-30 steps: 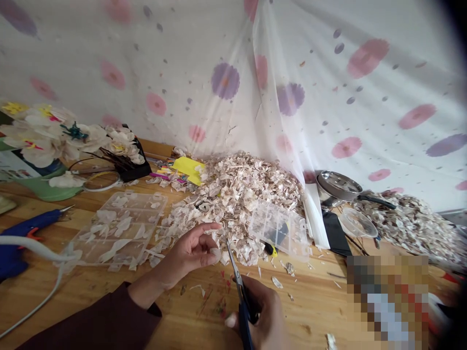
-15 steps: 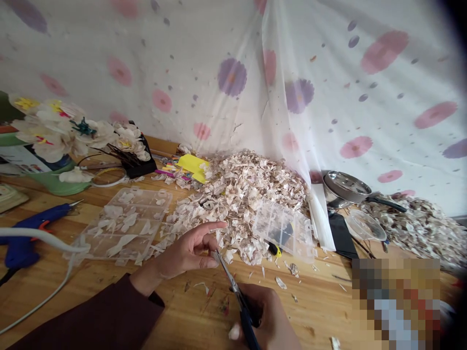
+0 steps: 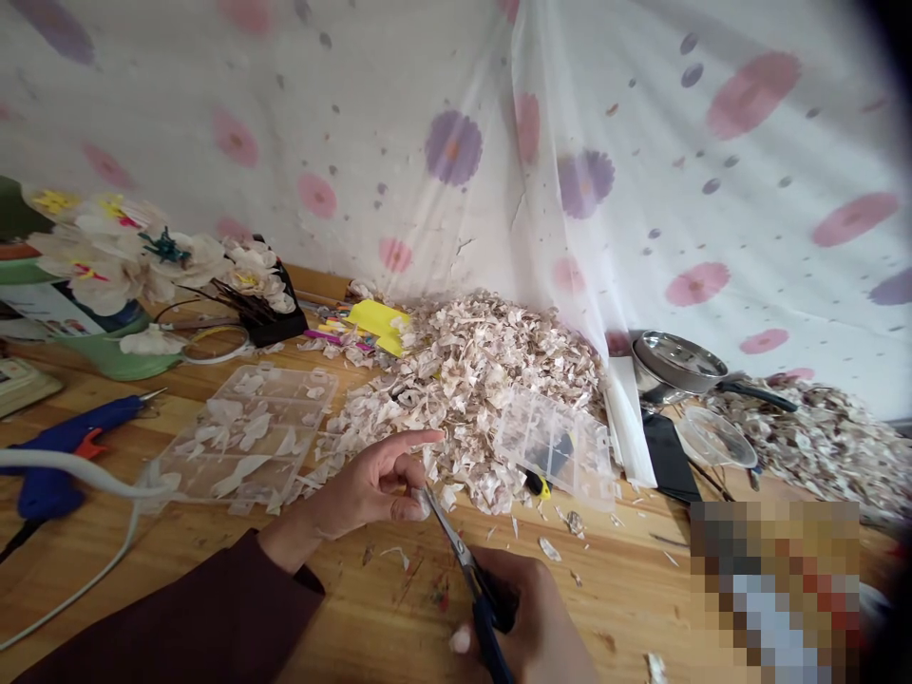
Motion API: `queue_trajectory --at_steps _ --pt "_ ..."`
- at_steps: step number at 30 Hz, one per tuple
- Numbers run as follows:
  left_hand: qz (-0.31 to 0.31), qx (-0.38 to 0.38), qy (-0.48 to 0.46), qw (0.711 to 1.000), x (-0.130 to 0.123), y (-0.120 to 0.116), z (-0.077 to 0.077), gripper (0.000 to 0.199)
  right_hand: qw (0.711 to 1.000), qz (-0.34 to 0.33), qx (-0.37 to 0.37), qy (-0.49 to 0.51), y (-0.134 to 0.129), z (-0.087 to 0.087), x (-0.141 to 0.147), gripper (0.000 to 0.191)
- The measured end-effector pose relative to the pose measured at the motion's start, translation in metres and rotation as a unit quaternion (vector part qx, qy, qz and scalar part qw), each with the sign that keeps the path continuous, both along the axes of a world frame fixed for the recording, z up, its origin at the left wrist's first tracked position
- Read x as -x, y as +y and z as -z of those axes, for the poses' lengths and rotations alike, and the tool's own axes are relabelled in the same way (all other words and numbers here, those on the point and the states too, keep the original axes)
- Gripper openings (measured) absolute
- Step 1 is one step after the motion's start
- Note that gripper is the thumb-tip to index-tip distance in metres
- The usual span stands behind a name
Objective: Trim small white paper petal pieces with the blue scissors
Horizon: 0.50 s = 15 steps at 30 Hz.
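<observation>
My left hand (image 3: pixel 363 494) pinches a small pale petal-like scrap (image 3: pixel 420 503) between thumb and fingertips, with its index finger stretched toward the heap. My right hand (image 3: pixel 534 617) grips blue-handled scissors (image 3: pixel 463 556), and their narrow blades reach the scrap's edge. Just beyond my hands lies a large heap of pale, brown-flecked scraps (image 3: pixel 470 399). A clear compartment box holding pale cut shapes (image 3: pixel 246 437) sits left of my left hand. Another clear compartment box (image 3: pixel 552 446) rests against the heap.
The wooden table (image 3: pixel 399 608) has scattered scraps. A blue hot glue gun (image 3: pixel 71 442) and its white cable lie at left, beside paper flowers (image 3: pixel 149 261). A steel pan (image 3: pixel 674 366) and second scrap heap (image 3: pixel 812 442) stand at right, before a floral sheet (image 3: pixel 456 147).
The scissors have swung from pointing upward to pointing up-left, with their blades now at the scrap. My left index finger has straightened a little, and the view has shifted slightly.
</observation>
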<state>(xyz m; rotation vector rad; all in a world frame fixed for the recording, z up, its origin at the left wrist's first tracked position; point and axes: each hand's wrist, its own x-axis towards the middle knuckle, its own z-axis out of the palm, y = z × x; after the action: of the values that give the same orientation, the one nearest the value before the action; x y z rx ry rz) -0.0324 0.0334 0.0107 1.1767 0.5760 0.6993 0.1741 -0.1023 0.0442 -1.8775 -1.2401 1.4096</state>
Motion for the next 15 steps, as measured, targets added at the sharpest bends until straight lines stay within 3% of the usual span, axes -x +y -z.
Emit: queue_trajectory --at_steps 5,11,15 --pt "-0.021 0.006 0.004 1.000 0.001 0.000 -0.003 0.078 0.999 0.006 -0.020 0.026 -0.001 0.005 -0.002 0.052" --pt "-0.001 -0.023 0.019 1.000 0.004 0.003 0.002 0.080 1.000 0.005 -0.016 0.025 -0.005 0.011 -0.006 0.072" --pt "0.005 -0.045 0.005 0.999 0.005 0.005 0.008 0.078 1.000 0.003 0.000 0.019 -0.005 0.014 -0.005 0.065"
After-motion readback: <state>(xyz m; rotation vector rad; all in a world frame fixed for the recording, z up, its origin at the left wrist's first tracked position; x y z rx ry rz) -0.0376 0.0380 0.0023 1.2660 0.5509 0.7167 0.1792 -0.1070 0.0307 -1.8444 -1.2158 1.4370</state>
